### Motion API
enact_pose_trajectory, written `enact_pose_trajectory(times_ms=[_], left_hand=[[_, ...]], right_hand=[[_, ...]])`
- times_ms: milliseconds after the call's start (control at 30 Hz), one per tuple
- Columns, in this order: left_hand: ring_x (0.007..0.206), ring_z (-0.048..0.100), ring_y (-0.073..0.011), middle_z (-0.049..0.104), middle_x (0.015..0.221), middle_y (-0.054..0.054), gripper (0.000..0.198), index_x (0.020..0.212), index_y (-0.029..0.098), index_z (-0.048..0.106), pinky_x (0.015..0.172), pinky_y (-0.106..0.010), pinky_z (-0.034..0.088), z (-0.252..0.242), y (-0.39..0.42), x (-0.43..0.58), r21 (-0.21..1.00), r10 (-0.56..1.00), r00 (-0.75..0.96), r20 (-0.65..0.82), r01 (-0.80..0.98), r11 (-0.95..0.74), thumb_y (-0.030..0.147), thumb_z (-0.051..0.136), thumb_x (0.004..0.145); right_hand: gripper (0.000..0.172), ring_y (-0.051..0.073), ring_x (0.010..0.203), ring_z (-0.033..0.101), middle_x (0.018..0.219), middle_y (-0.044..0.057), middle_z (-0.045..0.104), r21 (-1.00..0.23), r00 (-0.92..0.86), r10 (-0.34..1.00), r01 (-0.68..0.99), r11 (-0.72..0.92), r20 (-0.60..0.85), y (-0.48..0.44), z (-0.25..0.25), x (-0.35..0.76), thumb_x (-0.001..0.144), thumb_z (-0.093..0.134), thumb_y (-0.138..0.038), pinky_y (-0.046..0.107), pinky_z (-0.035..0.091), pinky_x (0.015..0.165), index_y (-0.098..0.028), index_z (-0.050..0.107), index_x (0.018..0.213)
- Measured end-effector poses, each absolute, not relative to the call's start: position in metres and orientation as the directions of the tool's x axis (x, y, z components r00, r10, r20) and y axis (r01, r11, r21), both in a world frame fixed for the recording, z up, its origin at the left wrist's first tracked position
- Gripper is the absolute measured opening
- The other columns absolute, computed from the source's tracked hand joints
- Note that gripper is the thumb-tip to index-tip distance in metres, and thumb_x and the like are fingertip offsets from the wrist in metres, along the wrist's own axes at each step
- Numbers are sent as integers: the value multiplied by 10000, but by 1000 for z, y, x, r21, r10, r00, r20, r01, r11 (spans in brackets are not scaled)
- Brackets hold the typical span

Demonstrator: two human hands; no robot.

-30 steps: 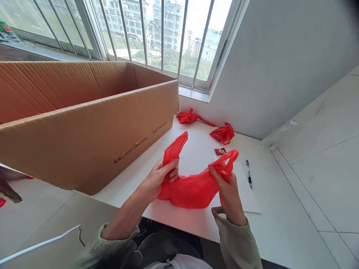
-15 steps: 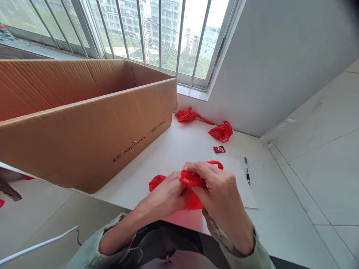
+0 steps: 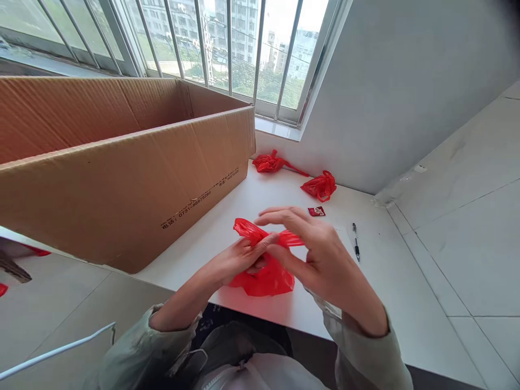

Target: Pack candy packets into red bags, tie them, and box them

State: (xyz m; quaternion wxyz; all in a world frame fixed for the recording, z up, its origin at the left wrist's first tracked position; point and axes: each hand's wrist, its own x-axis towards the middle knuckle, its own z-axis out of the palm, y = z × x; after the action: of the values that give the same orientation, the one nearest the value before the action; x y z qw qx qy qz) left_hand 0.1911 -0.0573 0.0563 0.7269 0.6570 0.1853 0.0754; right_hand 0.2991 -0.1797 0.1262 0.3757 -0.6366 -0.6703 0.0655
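currently the red bag (image 3: pixel 272 279) is over the tabletop (image 3: pixel 195 252) near its front edge, just below the hands. the left hand (image 3: pixel 238 260), nearer, is closed around its gathered neck; the right hand (image 3: pixel 320 254) arches above, thumb and fingers parted, though i cannot tell whether it touches plastic. the neck points away from the person, handles splaying sideways; the body's long axis seems to run left to right.
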Motion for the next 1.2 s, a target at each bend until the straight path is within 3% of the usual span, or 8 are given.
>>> enact_pose_trajectory(times_ms=[100, 300, 567, 767, 867, 1000, 1100, 1200], left_hand=[[420, 322, -76, 388, 477, 41, 539, 590, 174, 461, 413, -226, 227, 53, -52, 191, 959, 225, 943, -244, 200, 202, 631, 466, 876], [444, 415, -92, 533, 517, -21, 635, 647, 113, 636, 473, -228, 333, 52, -48, 195, 895, 107, 938, -329, 273, 352, 683, 455, 861], [485, 371, -45, 594, 698, -1, 230, 805, 135, 620, 492, -172, 330, 50, -37, 196, 863, 102, 968, -231, 155, 481, 332, 737, 775], [563, 456, -83, 527, 691, 37, 155, 801, 171, 524, 526, -192, 367, 61, -40, 189, 987, -14, 996, -87, 88, 137, 232, 667, 801], [606, 480, -105, 536, 687, 35, 104, 765, 179, 488, 554, -207, 377, 69, -47, 186, 985, -11, 1000, -22, 20, -171, 179, 572, 825], [558, 411, -94, 521, 751, 19, 136, 752, 182, 450, 507, -209, 318, 61, -53, 185, 614, 188, 940, 284, -27, -789, 60, 409, 795], [593, 486, -95, 574, 937, -30, 223, 859, 182, 476, 504, -202, 350, 41, -55, 188, 367, 197, 857, 475, 10, -930, 41, 304, 853], [685, 557, -99, 573, 1044, -41, 209, 926, 193, 491, 550, -189, 396, 24, -54, 192, 347, 212, 780, 589, -7, -938, 62, 329, 910]], right_hand=[[365, 228, 1159, 550, 1281, 59, 587, -593, 235, 888, 804, 52, 396, -193, 109, 322, 898, 560, -218, 364, 498, 893, -270, 566, 1259], [160, 113, 643, 598, 761, -9, 662, -823, 489, 814, 567, -24, 313, -196, 70, 330, 879, 557, -146, 228, 495, 588, -215, 699, 904], [209, 163, 881, 594, 954, 42, 662, -626, 75, 947, 766, 147, 313, -213, 62, 296, 930, 478, -120, 289, 486, 762, -218, 662, 941], [367, 209, 1190, 511, 1247, 57, 554, -900, 355, 856, 361, 244, 375, -205, 36, 317, 880, 601, -282, 367, 409, 1023, -287, 515, 1237], [495, 200, 1000, 591, 1032, 48, 636, -953, 257, 931, 226, 203, 260, -189, 25, 320, 908, 549, -440, 347, 459, 910, -259, 448, 1358], [358, 149, 791, 579, 858, 9, 631, -988, 405, 902, 77, 131, 151, -173, 10, 311, 964, 424, -476, 270, 458, 732, -252, 593, 1186], [328, 142, 808, 581, 894, 4, 632, -986, 441, 895, -109, 127, 66, -169, 2, 307, 947, 475, -463, 249, 457, 714, -272, 600, 1183], [365, 138, 771, 576, 815, -9, 615, -958, 287, 958, -274, 88, 6, -168, -3, 311, 902, 571, -431, 247, 458, 701, -274, 570, 1231]])
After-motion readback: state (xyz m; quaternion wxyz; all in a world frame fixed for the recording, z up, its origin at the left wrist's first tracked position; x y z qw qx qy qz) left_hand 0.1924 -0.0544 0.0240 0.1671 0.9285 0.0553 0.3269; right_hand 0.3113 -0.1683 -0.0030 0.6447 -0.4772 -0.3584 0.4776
